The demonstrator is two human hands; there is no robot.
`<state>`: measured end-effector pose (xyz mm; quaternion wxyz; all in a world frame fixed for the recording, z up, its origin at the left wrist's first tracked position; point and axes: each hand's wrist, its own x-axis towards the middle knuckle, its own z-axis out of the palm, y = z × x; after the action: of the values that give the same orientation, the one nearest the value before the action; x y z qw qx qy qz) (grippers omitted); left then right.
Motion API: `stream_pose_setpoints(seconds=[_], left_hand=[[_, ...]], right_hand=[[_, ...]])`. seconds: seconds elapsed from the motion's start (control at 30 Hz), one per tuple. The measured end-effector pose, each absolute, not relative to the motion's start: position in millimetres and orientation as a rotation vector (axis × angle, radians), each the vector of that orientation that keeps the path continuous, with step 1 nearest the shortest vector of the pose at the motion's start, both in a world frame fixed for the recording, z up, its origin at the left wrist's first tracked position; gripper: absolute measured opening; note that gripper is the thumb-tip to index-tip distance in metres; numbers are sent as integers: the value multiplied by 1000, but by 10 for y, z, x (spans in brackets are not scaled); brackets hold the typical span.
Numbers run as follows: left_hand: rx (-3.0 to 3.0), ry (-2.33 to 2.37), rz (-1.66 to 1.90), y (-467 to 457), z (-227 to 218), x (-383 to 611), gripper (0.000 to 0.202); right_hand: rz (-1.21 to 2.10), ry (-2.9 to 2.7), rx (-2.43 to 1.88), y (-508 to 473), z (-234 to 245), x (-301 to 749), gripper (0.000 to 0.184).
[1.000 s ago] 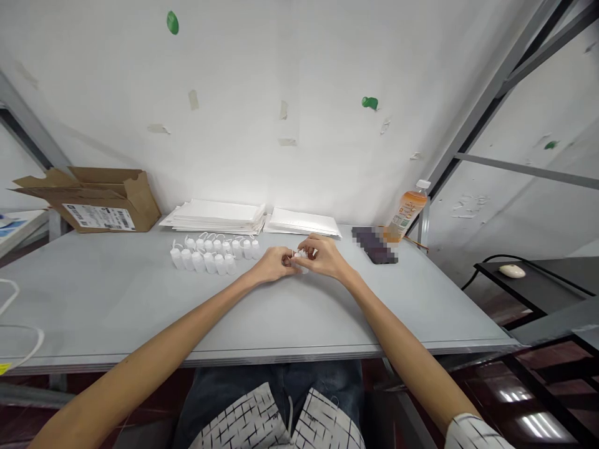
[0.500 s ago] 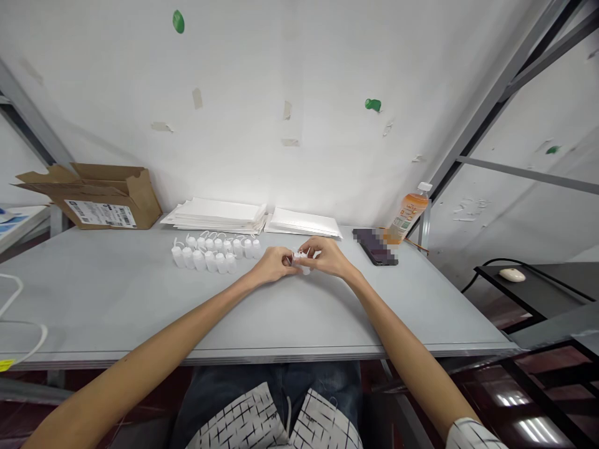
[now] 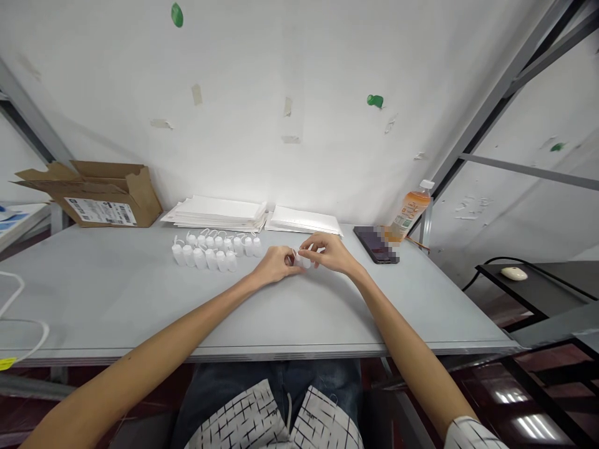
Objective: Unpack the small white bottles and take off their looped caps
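Note:
Small white capped, bottle-like pieces [image 3: 305,262], partly hidden by fingers, sit between my two hands just above or on the grey table [image 3: 281,318]. My left hand [image 3: 277,265] is closed around their left side. The fingers of my right hand [image 3: 329,252] pinch at the top of the same pieces; what exactly they grip there is too small to make out. To the left of my left hand, several like white pieces [image 3: 210,259] stand upright in two rows, with thin white loops on many of their tops.
Stacks of white paper or envelopes [image 3: 219,212] lie along the wall, beside an opened cardboard box [image 3: 105,196]. On the right are a phone [image 3: 374,243] and an orange drink bottle [image 3: 410,212]. A white cable [image 3: 23,321] lies at the left edge; a mouse [image 3: 513,274] rests far right.
My right hand's fingers have lifted slightly and shifted at the top of the white pieces, uncovering more of them. My left hand keeps its hold, and the standing rows are unchanged.

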<state>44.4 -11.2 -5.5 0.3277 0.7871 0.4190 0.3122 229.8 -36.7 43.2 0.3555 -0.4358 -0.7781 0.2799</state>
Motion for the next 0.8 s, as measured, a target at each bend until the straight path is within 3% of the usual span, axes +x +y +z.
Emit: stream_pose_setpoints(seconds=[0.53, 0.8], left_hand=[[2370, 1229, 808, -161, -33, 452, 43], [2284, 1171, 626, -108, 18, 398, 25]], right_hand=[[934, -1894, -1084, -351, 416, 2341, 34], [962, -1908, -1073, -346, 414, 2354, 34]])
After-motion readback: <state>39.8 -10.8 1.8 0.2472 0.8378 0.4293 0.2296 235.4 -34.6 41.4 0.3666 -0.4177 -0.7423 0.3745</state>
